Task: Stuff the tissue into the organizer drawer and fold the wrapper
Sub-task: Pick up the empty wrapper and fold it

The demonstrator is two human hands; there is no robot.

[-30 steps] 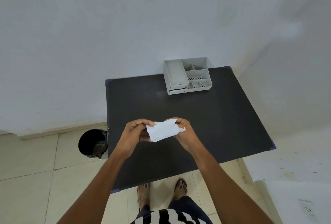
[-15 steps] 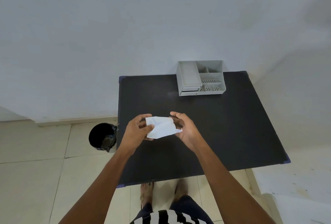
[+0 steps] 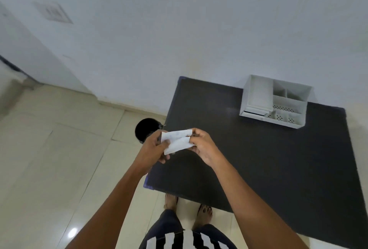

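A white wrapper (image 3: 176, 140) is held in the air above the left edge of the black table (image 3: 258, 159), creased along its middle into two flaps. My left hand (image 3: 154, 149) pinches its left end and my right hand (image 3: 203, 145) pinches its right end. The white organizer (image 3: 275, 102) stands at the table's far side against the wall, well beyond my hands. Its small drawer at the front left looks slightly pulled out. No loose tissue shows anywhere.
A black round bin (image 3: 147, 130) stands on the tiled floor just left of the table, partly behind my left hand. A white wall runs behind the table. My bare feet (image 3: 187, 209) are at the table's near edge.
The view has swung to the left, so the table and organizer now sit to the right. The wrapper has gone from a flat sheet to folded along its middle between both hands.
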